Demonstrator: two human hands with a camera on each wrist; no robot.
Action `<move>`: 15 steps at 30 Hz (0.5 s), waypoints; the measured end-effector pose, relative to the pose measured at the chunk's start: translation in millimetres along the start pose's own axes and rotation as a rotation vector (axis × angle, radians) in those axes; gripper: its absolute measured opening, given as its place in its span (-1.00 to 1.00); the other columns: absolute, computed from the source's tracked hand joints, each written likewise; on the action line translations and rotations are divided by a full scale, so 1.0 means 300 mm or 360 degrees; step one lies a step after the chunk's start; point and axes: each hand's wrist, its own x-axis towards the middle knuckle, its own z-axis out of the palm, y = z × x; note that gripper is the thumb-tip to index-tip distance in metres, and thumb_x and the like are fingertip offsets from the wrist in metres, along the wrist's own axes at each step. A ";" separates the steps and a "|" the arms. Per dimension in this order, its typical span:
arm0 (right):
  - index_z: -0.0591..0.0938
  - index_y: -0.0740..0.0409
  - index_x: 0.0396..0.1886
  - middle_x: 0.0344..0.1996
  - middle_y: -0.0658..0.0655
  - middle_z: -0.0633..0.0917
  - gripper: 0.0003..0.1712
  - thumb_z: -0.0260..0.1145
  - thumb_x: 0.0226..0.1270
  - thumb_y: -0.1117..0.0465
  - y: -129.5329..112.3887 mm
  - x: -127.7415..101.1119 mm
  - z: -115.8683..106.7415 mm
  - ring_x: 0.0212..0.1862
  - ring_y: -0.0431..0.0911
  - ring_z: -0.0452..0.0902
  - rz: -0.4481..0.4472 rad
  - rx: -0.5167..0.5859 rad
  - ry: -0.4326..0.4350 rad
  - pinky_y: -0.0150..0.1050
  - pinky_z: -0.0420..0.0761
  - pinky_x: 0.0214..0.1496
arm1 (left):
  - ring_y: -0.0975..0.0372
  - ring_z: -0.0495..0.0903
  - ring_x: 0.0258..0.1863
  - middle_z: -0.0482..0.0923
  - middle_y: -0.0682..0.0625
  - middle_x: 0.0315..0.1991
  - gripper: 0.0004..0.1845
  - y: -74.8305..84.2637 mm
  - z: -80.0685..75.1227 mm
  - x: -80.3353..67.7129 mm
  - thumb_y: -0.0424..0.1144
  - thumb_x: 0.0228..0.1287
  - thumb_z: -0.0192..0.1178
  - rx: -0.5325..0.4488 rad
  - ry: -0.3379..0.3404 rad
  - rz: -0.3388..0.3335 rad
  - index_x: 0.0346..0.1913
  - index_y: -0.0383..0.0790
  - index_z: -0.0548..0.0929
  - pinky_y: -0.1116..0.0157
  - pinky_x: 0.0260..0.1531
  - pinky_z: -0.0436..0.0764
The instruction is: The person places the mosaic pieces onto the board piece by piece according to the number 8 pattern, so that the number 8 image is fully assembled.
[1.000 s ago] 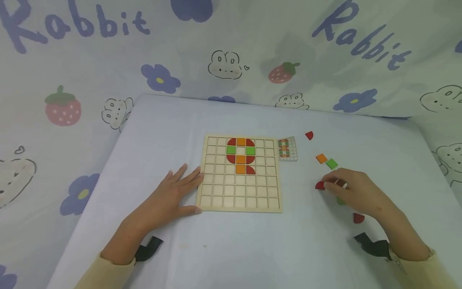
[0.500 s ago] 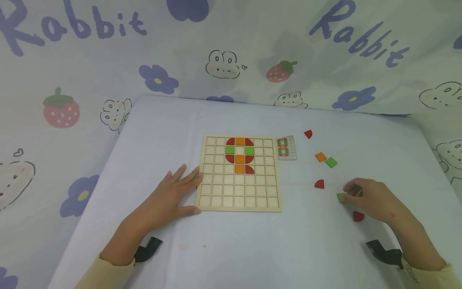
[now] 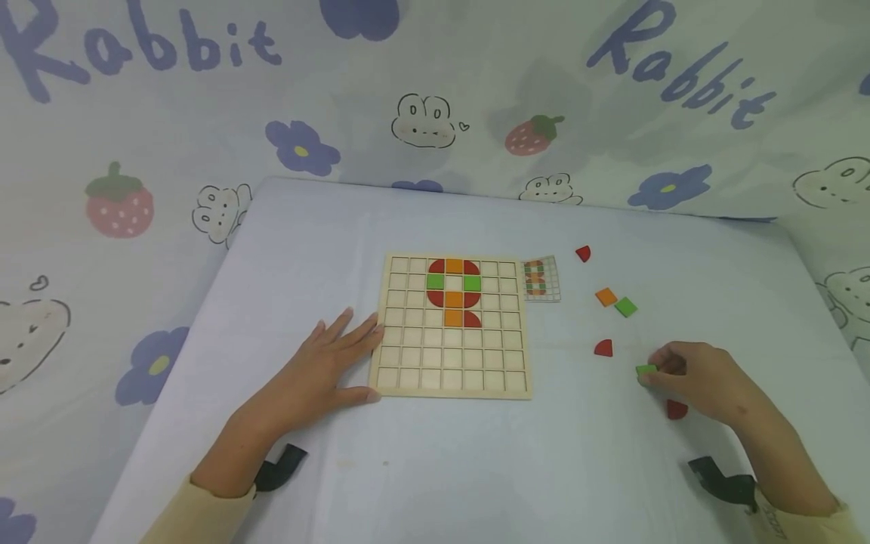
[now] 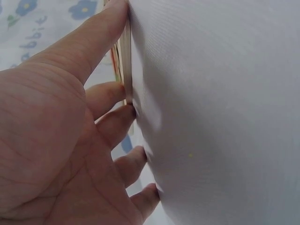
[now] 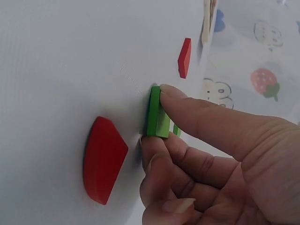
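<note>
Green tile (image 5: pixel 158 112), pinched on edge by the right hand (image 3: pixel 700 378), stands right of the board (image 3: pixel 451 325); flat left hand (image 3: pixel 319 370) touches the board.

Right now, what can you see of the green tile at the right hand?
The green tile is a small, flat square piece, apparently painted wood, bright green with a paler edge. It sits on the white tabletop, pinched between the thumb and fingers of the right hand. A red piece lies close beside it, apart.

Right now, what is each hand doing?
Left hand: open, fingers straight against the wooden board.
Right hand: pinching a green tile.
</note>
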 end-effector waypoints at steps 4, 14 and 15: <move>0.69 0.28 -0.05 -0.28 0.05 0.73 -0.55 0.50 0.34 -0.01 0.003 -0.005 0.002 -0.18 0.02 0.59 -0.0009 -0.0004 0.0021 -0.18 0.59 -0.30 | -0.12 -0.19 0.67 0.05 0.03 0.67 0.02 0.000 0.000 0.001 0.07 0.21 0.52 0.0000 -0.0006 0.0000 0.64 -0.14 0.25 -0.25 0.57 -0.15; 0.73 0.18 -0.12 -0.30 0.01 0.72 -0.73 0.48 0.37 0.08 -0.008 -0.007 0.004 -0.17 0.02 0.56 -0.0071 -0.0006 0.0111 -0.11 0.58 -0.20 | -0.12 -0.19 0.67 0.06 0.02 0.67 0.01 0.004 0.001 0.002 0.07 0.21 0.52 0.0011 -0.0004 -0.0006 0.64 -0.14 0.26 -0.25 0.57 -0.14; 0.73 0.18 -0.12 -0.29 0.01 0.72 -0.74 0.49 0.37 0.09 -0.010 -0.007 0.004 -0.16 0.02 0.57 -0.0076 -0.0002 0.0115 -0.11 0.59 -0.19 | -0.12 -0.19 0.67 0.06 0.02 0.67 0.01 0.004 0.000 0.002 0.06 0.21 0.52 0.0008 -0.0003 -0.0006 0.63 -0.14 0.26 -0.25 0.57 -0.15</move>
